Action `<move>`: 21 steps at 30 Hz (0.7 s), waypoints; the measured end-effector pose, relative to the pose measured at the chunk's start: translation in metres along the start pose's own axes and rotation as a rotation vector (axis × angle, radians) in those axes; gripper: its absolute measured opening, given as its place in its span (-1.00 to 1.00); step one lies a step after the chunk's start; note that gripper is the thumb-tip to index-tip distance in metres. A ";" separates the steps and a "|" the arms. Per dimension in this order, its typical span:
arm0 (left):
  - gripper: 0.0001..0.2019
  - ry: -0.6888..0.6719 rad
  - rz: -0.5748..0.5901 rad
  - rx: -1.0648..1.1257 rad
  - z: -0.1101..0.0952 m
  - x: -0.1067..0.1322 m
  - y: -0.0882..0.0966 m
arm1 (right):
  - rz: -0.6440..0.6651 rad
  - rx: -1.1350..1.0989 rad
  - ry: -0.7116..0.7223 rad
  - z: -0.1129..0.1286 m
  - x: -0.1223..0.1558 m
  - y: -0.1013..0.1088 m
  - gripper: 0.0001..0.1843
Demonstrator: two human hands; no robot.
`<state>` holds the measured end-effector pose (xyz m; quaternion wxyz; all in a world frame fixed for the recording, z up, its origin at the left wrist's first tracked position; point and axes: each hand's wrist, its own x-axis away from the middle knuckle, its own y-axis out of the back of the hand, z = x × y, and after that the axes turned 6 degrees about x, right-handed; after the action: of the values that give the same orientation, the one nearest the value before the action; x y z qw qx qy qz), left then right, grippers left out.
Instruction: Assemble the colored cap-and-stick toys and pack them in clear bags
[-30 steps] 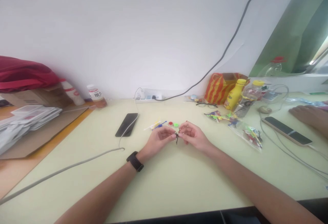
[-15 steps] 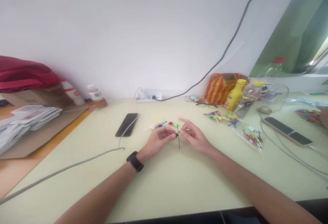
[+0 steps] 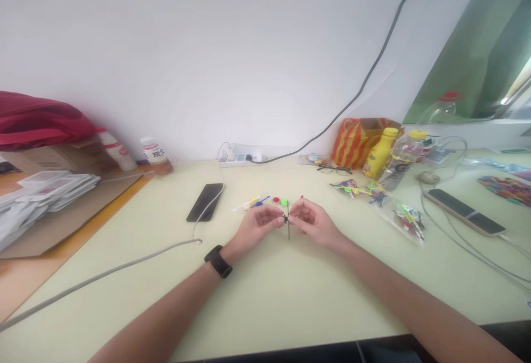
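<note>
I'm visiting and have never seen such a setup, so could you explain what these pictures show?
No robot here: these are a person's bare hands, seen by a camera worn on the head, looking forward and down. The left hand, with a black watch on its wrist, and the right hand meet over a pale table, holding a thin dark piece between them. Small coloured parts lie beyond. A dark phone lies to the left; to the right are glasses, a striped bag, a yellow bottle and a clear bag of colourful pieces.
</note>
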<state>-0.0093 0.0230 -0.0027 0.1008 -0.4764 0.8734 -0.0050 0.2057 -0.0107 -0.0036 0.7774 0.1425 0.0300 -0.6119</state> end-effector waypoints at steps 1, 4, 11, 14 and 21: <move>-0.75 0.000 0.004 0.006 0.001 0.000 0.000 | -0.001 -0.004 -0.004 -0.001 0.000 0.000 -0.64; -0.76 -0.003 0.007 0.013 0.002 0.000 0.001 | -0.006 -0.007 -0.013 -0.003 0.000 0.001 -0.64; -0.74 -0.011 -0.004 -0.008 -0.003 0.001 -0.002 | -0.057 -0.038 -0.069 -0.003 -0.001 0.002 -0.57; -0.73 -0.030 -0.036 -0.014 -0.004 0.000 -0.002 | 0.054 -0.024 -0.072 0.000 0.000 0.004 -0.47; -0.73 -0.037 -0.039 -0.031 -0.002 0.000 -0.001 | 0.075 -0.124 -0.113 0.003 -0.001 0.005 -0.57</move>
<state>-0.0087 0.0221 -0.0001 0.1093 -0.4949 0.8619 0.0154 0.2094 -0.0091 0.0004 0.8075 0.0603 0.0184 -0.5865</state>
